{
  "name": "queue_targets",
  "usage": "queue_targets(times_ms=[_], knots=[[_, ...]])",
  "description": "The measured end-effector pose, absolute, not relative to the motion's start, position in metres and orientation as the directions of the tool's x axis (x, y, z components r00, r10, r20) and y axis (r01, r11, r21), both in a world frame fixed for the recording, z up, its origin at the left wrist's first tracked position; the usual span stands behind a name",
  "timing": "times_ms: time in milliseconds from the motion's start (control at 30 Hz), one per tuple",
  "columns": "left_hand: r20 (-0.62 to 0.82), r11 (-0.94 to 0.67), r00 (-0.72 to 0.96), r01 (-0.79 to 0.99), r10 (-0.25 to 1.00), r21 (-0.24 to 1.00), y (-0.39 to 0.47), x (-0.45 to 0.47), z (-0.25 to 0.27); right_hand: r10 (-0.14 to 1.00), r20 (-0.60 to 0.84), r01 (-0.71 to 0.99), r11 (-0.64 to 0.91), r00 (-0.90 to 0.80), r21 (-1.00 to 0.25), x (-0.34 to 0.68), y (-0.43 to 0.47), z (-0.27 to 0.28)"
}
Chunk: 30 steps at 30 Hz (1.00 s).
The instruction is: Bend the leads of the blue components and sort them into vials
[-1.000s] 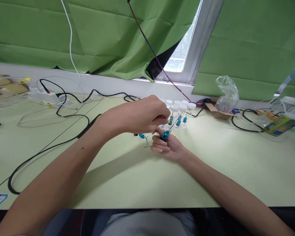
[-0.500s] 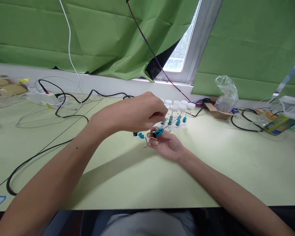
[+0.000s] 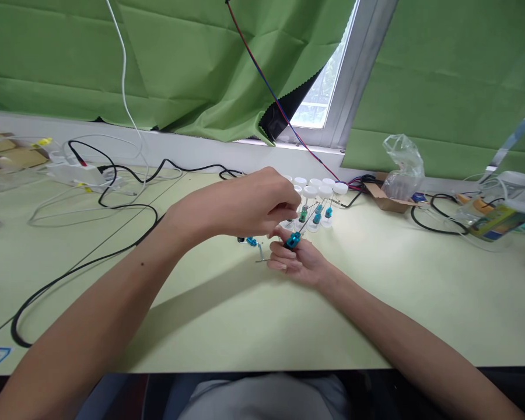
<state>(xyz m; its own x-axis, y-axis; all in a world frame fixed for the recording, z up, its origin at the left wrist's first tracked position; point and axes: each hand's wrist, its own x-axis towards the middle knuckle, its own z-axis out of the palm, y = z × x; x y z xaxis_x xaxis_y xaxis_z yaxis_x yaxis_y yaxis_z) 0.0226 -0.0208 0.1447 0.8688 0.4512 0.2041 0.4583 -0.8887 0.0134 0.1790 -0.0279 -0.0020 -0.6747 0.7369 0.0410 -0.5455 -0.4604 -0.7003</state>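
Observation:
My right hand is palm up with curled fingers, holding a small teal-and-black piece with a thin metal rod. The rod points up and to the right. Just above and to the left is my left hand, its fingers pinched together; what they hold, if anything, is hidden. Behind both hands stand several clear vials with white caps, with teal and green pieces showing in and among them. Another small teal piece and thin metal pins lie on the table left of my right hand.
A cardboard box with a clear plastic bag stands back right. Farther right is a labelled tub. Black cables and a white power strip lie on the left. Green curtains hang behind.
The teal-and-black piece has moved slightly right and down in my right hand and its rod now points more steeply upward. The right fingers have curled more. My left hand has shifted slightly right.

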Motion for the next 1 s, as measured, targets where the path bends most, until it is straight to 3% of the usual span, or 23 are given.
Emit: queue_targets(times_ms=[367, 600, 1000], knots=[[0.202, -0.88, 0.862, 0.474, 0.465, -0.001, -0.021, 0.022, 0.145, 0.781, 0.021, -0.576, -0.441, -0.624, -0.688, 0.177, -0.023, -0.013], [0.213, -0.884, 0.863, 0.467, 0.457, 0.003, -0.022, 0.022, 0.146, 0.796, 0.096, -0.633, -0.395, -0.597, -0.666, 0.177, -0.027, -0.009], [0.197, -0.885, 0.867, 0.465, 0.459, 0.015, -0.021, 0.024, 0.144, 0.757, 0.03, -0.558, -0.453, -0.652, -0.695, 0.177, -0.028, -0.003]])
